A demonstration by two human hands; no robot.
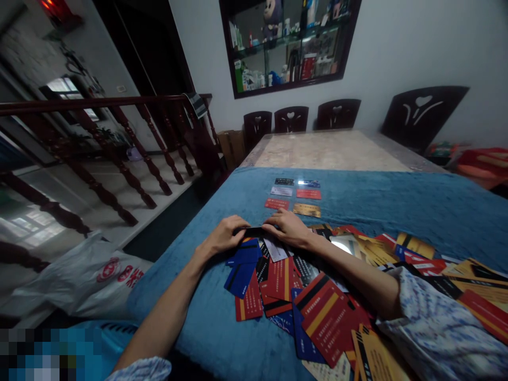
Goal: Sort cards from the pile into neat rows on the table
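Note:
Between my hands a dark card (254,232) is held, seen nearly edge-on. My left hand (227,233) pinches its left end and my right hand (289,228) grips the right end. Beneath and around them spreads a loose heap of plastic cards, with blue cards (243,278), red cards (323,317) and gold cards (379,357) overlapping. Beyond my hands, several cards lie in two columns, among them a black card (284,181), a silver card (281,191), a red card (308,194) and a gold card (307,210).
A blue cloth (206,328) covers the near part of the table, with a pale tabletop (317,151) behind it. Dark chairs (339,114) stand along the far side. To the left are a wooden railing (130,137) and a white plastic bag (91,275).

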